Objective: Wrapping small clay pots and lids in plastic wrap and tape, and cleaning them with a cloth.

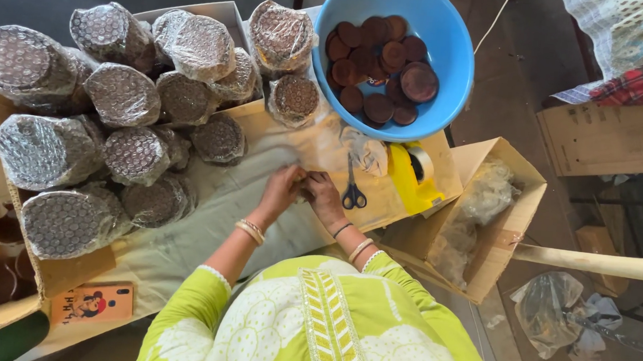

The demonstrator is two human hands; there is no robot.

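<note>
I see left hand [280, 189] and right hand [324, 195] touching mid-desk [207, 225], fingers curled together; held item indiscernible. Scissors [353, 193] just beside right hand.

- Bubble-wrapped bundles [122, 94]: round grey-brown stacks sealed in clear wrap, piled on the tabletop well left of the left grip [280, 189].
- Open cardboard box [494, 213]: tan, holding crumpled clear plastic, just right of the right grip [324, 195].
- Orange phone case [92, 302]: flat rectangle with a cartoon picture, below-left of both grips.
</note>
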